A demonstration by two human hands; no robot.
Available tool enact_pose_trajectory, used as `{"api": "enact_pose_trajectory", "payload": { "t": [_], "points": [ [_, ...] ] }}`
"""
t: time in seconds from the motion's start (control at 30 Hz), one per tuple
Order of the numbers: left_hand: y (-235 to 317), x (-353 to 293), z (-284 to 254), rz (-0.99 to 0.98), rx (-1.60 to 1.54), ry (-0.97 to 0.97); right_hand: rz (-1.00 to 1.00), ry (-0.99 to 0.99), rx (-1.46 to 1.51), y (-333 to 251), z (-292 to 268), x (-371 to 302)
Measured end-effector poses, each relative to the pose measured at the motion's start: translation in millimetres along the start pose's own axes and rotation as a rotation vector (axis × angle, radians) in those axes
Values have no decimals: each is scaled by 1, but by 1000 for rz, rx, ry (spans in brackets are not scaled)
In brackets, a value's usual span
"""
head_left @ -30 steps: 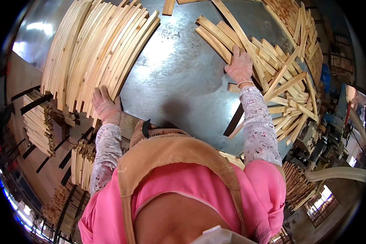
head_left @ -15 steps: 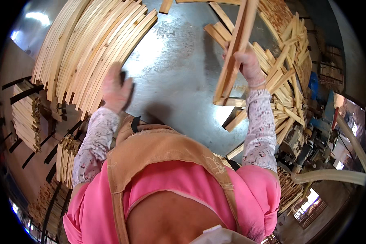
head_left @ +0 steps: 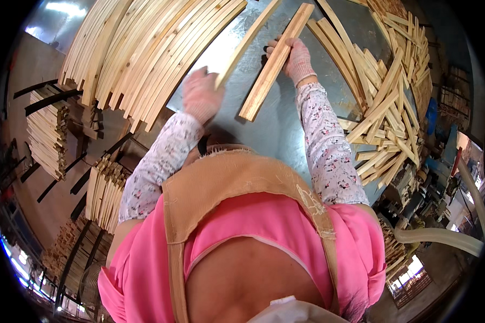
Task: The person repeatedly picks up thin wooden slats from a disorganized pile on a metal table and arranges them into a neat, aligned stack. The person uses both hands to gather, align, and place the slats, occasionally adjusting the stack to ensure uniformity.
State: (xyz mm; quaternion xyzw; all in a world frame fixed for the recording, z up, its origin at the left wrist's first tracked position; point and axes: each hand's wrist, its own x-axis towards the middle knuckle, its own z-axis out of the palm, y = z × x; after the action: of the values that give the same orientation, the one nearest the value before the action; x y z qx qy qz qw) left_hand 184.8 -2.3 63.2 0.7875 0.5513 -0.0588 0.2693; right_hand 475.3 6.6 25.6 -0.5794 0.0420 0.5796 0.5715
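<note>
My left hand (head_left: 202, 96), in a pale knit glove, is closed around the lower end of a wooden strip (head_left: 249, 42) just right of the neat row of strips (head_left: 161, 51). In my right hand (head_left: 298, 60), gloved too, is a wooden slat (head_left: 275, 67), gripped near its upper middle and slanting over the metal table. A lengthwise line runs along this slat; whether it is one piece or two laid together I cannot tell. The fingers of my right hand wrap beneath it and are partly hidden.
The shiny metal table (head_left: 275, 132) bears the row on the left and a jumbled heap of wooden strips (head_left: 385, 116) on the right. Lower left, stacked strips (head_left: 47, 137) rest by dark metal bars. A pale hose (head_left: 442, 240) curves past machinery at the lower right.
My right hand has brought its wood from the heap leftward to the middle of the table. My left hand, open and empty before, now grips a single strip.
</note>
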Motion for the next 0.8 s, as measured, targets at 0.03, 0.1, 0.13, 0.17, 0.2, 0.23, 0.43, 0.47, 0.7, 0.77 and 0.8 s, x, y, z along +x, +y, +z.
{"api": "enact_pose_trajectory", "payload": {
  "t": [0.03,0.1,0.13,0.17,0.2,0.23,0.43,0.47,0.7,0.77,0.8],
  "points": [
    [-21,-13,1,-22,155,64,-8,75,-43,3,8,0],
    [-121,-24,50,-14,665,301,-10,64,-79,1,29,-5],
    [-109,-25,15,-216,363,174,-27,87,-86,-2,27,-3],
    [-112,-32,8,-172,411,200,-27,91,-29,1,28,6],
    [-116,-34,1,-139,459,231,-86,115,-46,9,41,11],
    [-121,-28,2,-93,-9,179,-146,140,-59,21,52,13],
    [-25,3,-93,9,-373,-193,-339,-62,166,70,195,-34],
    [-57,21,-78,-4,-472,-81,-341,-58,160,66,220,-55],
    [-269,58,-177,-31,-310,212,-268,-252,-284,90,160,-19],
    [-326,58,-177,-95,-258,245,-161,-237,-341,109,138,-17],
    [-355,56,-169,-100,-86,229,-101,-231,-352,118,133,-21]
  ]
}}
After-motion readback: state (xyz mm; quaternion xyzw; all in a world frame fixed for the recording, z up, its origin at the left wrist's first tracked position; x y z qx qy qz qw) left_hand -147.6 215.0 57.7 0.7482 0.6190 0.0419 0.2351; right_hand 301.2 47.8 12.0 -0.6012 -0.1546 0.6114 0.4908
